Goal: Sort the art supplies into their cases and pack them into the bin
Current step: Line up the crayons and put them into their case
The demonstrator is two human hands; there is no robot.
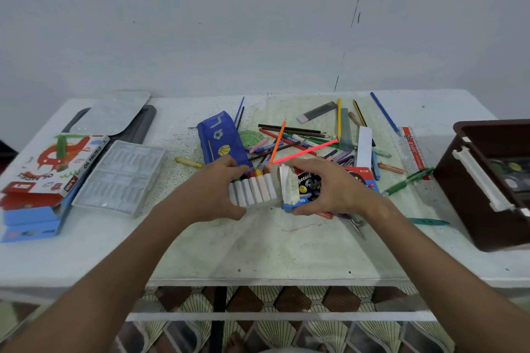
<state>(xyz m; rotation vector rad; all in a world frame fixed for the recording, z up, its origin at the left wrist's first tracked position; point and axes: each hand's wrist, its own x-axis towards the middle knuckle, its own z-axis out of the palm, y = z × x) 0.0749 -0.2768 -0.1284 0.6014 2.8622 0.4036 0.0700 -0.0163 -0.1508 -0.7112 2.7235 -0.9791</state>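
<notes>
My left hand grips a white ridged crayon tray with several crayons whose coloured tips show at its top edge. My right hand holds a small black and blue crayon box by its open end, flaps facing the tray. Tray and box are close together above the table's middle. A blue pencil pouch lies just behind my left hand. Loose pencils and pens are scattered behind both hands. A dark brown bin stands at the right edge.
An oil pastels box lies open at the left, with a clear plastic tray beside it. A metal tin with its lid sits at the back left. A red ruler and a green pen lie near the bin.
</notes>
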